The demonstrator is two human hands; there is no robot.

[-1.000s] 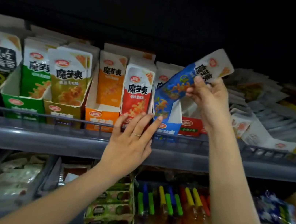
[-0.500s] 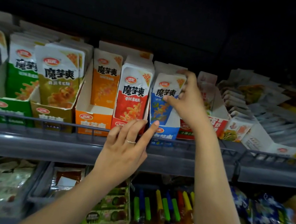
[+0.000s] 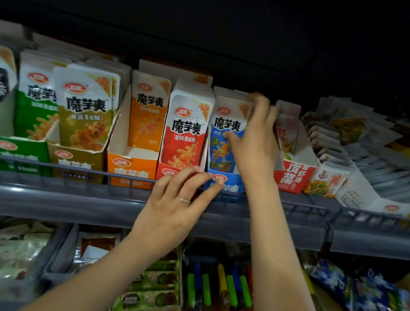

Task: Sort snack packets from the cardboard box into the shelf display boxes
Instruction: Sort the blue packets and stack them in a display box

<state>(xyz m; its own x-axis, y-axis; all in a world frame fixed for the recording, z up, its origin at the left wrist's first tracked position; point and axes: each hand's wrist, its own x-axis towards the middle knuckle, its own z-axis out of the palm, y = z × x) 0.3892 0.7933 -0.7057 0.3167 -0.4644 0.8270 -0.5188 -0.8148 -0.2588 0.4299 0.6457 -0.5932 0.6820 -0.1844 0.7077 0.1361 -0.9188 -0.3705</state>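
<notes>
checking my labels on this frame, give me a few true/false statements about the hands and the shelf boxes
The right hand grips the blue packet in the blue display box. True.
The left hand holds a packet. False: it holds nothing and touches the fronts of the red display box and the blue display box.
The orange display box is full to its front. False: a gap lies before its packets.
The left hand wears a ring. True.
</notes>
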